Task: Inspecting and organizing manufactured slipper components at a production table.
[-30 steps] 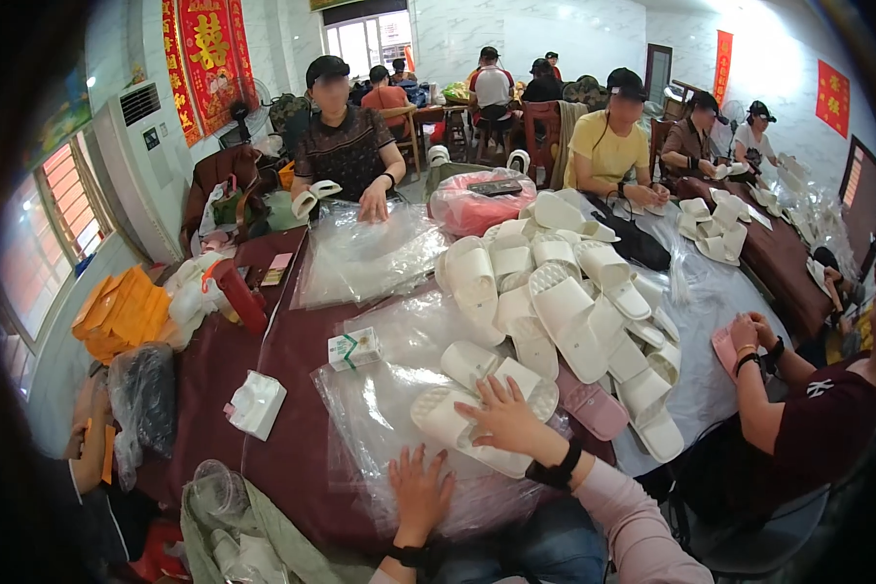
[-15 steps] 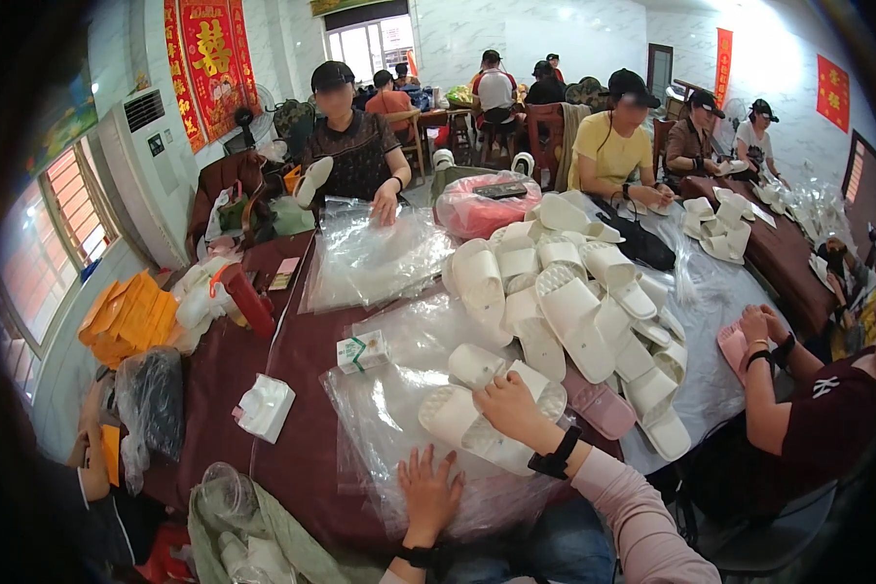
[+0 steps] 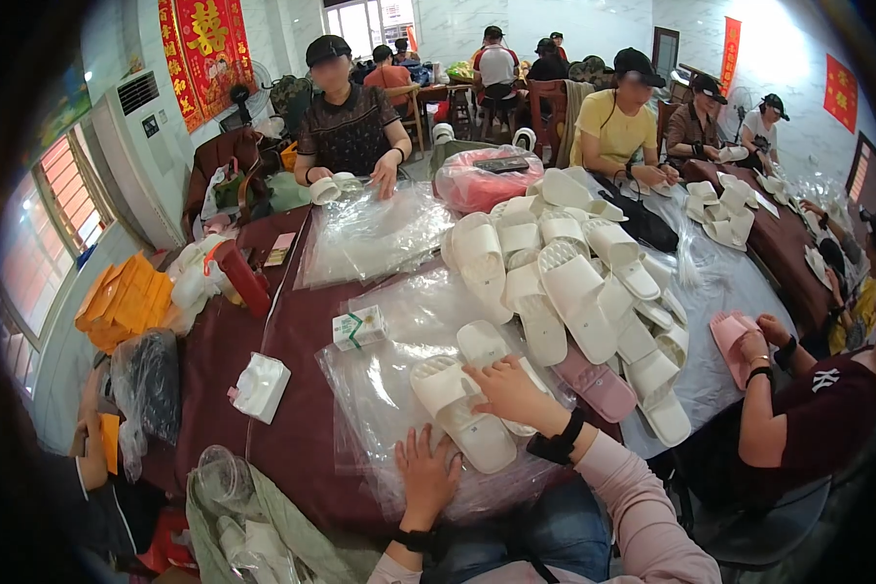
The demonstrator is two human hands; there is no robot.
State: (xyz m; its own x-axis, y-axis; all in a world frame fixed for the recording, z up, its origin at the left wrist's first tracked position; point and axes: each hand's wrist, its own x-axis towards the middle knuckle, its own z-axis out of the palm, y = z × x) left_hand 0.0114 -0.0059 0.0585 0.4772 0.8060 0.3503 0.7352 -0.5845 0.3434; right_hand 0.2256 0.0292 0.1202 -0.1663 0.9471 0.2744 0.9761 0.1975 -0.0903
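Across the lower middle of the frame, a dark red table (image 3: 214,428) stretches out. Right of centre lies a big heap of white slippers (image 3: 579,282), piled on one another. Below and to the left of the heap, a sheaf of clear plastic bags (image 3: 375,389) lies flat and shiny. On these bags, near the bottom centre, rests a pair of white slippers (image 3: 482,448), side by side, straps up. The person's right hand (image 3: 516,394), coming from the lower right, reaches over the pair, fingers bent at the strap of the left slipper; whether they grip it or only touch it, I cannot tell. At bottom centre, the left hand (image 3: 428,477) lies palm down on the bags, fingers spread, holding nothing. Just right of the right hand, a pink slipper (image 3: 599,384) pokes out from the heap's lower edge. Toward the left of the frame sits a soft white packet (image 3: 260,387); nearer the centre, a small white and green box (image 3: 358,327) rests on the bags.
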